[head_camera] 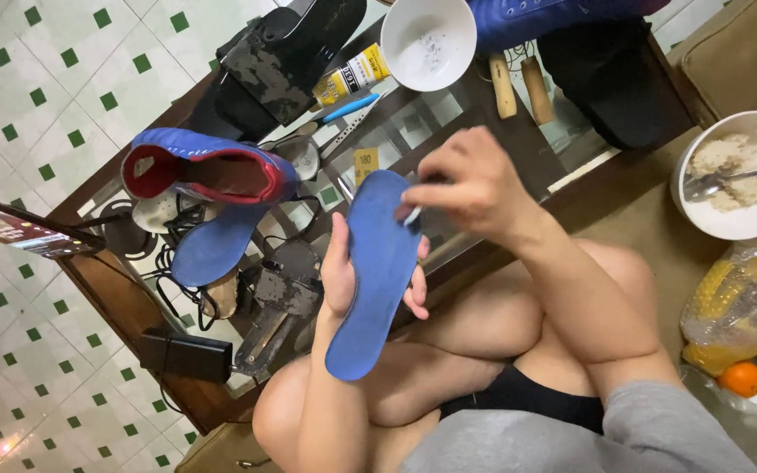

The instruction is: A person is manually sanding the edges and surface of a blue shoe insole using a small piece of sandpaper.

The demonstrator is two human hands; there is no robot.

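Observation:
My left hand (341,271) grips a blue shoe insole (377,271) from behind, holding it upright over my knees. My right hand (466,184) pinches a small white stick-like tool (411,216) whose tip touches the upper part of the insole. A blue shoe with a red lining (208,171) lies on its side on the glass table (449,131) to the left, with a second blue insole (212,250) under it. A yellow glue tube (350,77) lies near the table's far side.
A white bowl with dark specks (427,39) and a black sandal (278,52) sit on the table. Another blue shoe (554,13) lies at the top. A bowl of food with a spoon (738,175), plastic bags (746,298) and an orange (742,378) are at right. A phone (19,229) stands at left.

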